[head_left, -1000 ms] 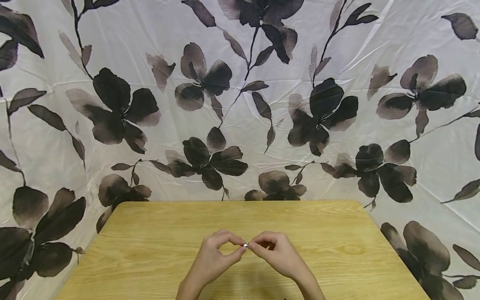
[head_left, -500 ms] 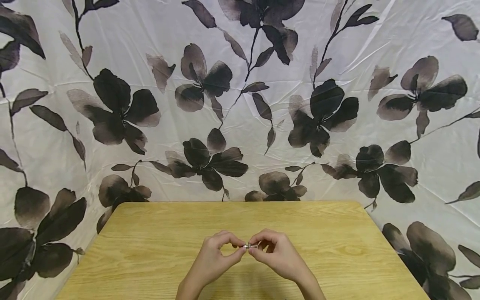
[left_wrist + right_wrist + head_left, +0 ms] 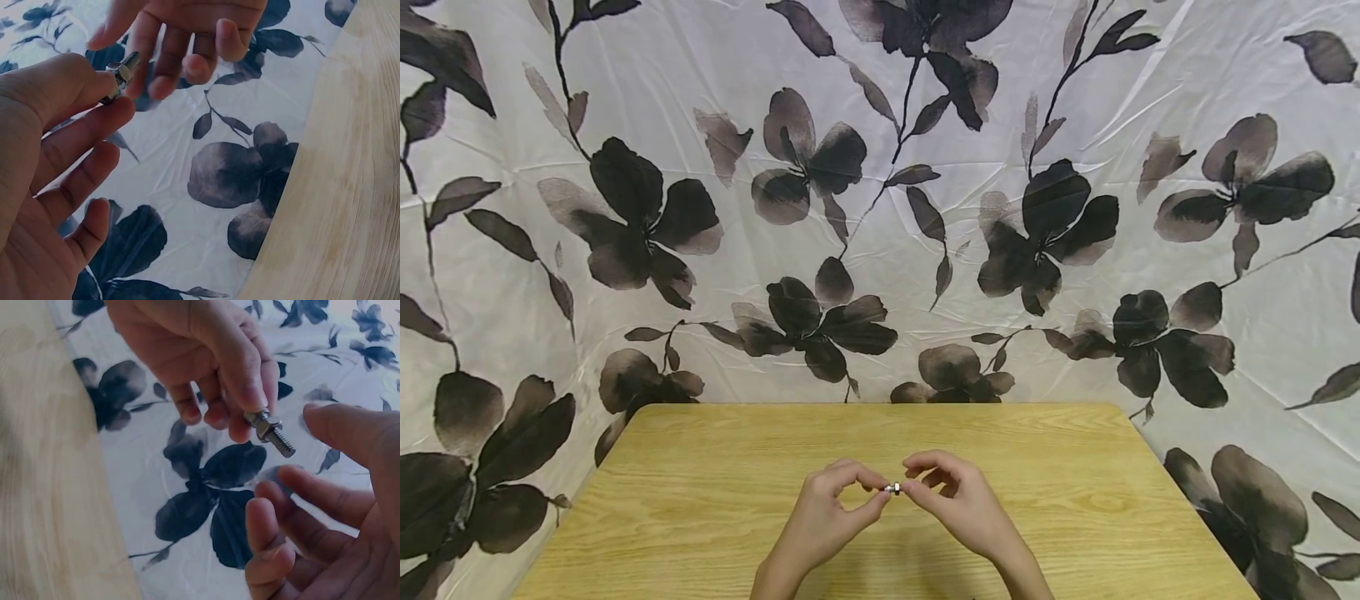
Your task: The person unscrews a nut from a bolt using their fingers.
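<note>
Between thumb and index finger, my left hand pinches one end of a small silver bolt. A hex nut sits partway along it, just past those fingertips. The threaded end sticks out beyond the nut, toward my right hand. That hand is spread around the free end, its thumb and fingers parted and gripping nothing. In the left wrist view a gap shows between the thread tip and the right fingers. My left fingertips hide the gripped end of the bolt.
Both hands are raised over a light wood table. Behind it and at its sides hangs a white cloth printed with dark flowers.
Half a second ago my right thumb and fingers were at the nut and thread; they have since spread apart, the index finger lifting away. My left hand stays nearly still, still pinching the bolt.
</note>
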### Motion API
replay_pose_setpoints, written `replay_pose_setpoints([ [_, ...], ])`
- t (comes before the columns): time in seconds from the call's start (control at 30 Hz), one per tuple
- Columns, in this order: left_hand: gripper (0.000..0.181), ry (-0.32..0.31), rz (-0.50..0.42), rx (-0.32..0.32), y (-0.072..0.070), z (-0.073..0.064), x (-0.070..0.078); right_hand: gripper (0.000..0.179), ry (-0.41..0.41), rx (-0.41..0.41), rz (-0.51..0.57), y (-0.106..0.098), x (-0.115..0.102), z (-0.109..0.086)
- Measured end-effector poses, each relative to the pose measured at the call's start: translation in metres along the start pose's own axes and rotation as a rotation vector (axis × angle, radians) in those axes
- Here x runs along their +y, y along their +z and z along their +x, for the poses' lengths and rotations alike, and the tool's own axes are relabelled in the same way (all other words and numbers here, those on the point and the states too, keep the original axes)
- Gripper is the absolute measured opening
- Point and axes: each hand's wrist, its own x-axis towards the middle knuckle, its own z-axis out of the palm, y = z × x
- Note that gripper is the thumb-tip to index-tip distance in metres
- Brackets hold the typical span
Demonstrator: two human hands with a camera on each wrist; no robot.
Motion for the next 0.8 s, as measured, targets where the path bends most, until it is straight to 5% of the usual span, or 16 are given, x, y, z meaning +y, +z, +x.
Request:
replay_pose_setpoints([
  [0.27, 0.02, 0.041, -0.007, -0.006, 0.0022, -0.0018, -0.0002, 0.021, -0.003, -0.074, -0.03, -0.0011, 0.0017, -0.0011],
  [0.8, 0.017, 0.034, -0.005, -0.026, 0.0027, -0.0012, -0.0016, 0.014, -0.011, -0.071, -0.001, 0.0002, -0.0004, -0.0016],
])
